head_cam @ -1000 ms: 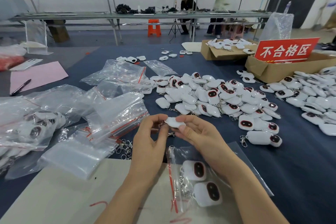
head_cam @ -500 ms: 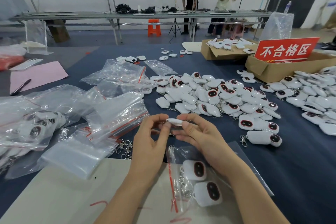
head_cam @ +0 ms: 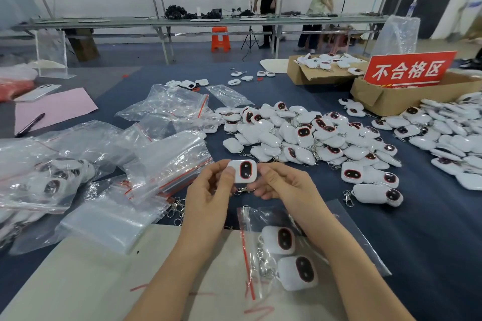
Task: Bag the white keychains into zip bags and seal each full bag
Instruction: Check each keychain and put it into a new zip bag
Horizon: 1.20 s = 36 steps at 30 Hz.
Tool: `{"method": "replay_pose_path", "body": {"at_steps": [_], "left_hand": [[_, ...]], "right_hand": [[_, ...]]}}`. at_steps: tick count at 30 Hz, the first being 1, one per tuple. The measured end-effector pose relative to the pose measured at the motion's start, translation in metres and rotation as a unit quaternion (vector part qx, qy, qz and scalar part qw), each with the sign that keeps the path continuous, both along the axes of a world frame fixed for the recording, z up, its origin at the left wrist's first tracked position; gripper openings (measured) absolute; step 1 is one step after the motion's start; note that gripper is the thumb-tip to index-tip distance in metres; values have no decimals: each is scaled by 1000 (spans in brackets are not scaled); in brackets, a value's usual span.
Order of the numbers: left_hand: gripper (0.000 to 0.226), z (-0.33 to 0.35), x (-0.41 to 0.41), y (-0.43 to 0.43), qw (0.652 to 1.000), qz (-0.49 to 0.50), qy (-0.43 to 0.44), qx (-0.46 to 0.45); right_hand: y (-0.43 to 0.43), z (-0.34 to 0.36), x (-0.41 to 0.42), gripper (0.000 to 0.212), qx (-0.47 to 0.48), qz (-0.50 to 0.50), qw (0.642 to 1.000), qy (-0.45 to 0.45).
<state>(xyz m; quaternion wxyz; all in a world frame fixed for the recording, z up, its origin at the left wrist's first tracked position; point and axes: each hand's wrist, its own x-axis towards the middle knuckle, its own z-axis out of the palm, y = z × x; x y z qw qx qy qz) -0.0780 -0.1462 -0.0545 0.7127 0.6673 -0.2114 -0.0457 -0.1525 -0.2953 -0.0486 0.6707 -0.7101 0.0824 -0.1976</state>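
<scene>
Glossy white plastic keychain (head_cam: 243, 171), metal clasp (head_cam: 241, 190)

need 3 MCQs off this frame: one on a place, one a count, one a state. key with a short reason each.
1. Where does the zip bag nearest the person lie?
A) inside a cardboard box
B) partly on the pale sheet, below the hands
C) on the pink paper

2. How many keychains are in that bag?
A) one
B) two
C) five

3. The held keychain is:
A) sealed inside a bag
B) lying in the pile
C) pinched between the left hand and the right hand, dark face towards the camera

Key:
1 B: the bag's near end overlaps the sheet, under the forearms.
2 B: an upper keychain and a lower keychain show through the plastic, no others.
3 C: fingers of both hands grip its edges above the table, and its red-rimmed dark face shows.
</scene>
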Motion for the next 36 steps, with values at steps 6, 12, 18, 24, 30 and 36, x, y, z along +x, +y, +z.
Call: {"method": "replay_pose_path", "body": {"at_steps": [6,12,18,24,30,36], "left_hand": [[19,2,0,34,993,5,63,95],[17,-7,-33,75,976,-39,108,185],[13,2,-48,56,967,-120,148,171],[15,12,-45,31,962,-102,216,130],[15,20,-46,24,952,-125,243,139],[26,24,-44,21,953,-137,182,201]], "right_hand": [[-6,3,-5,23,-46,-45,998,-3],[3,-4,-16,18,-144,-6,987,64],[12,-3,-21,18,-177,13,979,96],[13,-1,-20,22,-140,27,986,86],[12,1,-19,28,-112,31,990,81],[11,3,-16,30,-122,27,988,94]]}}
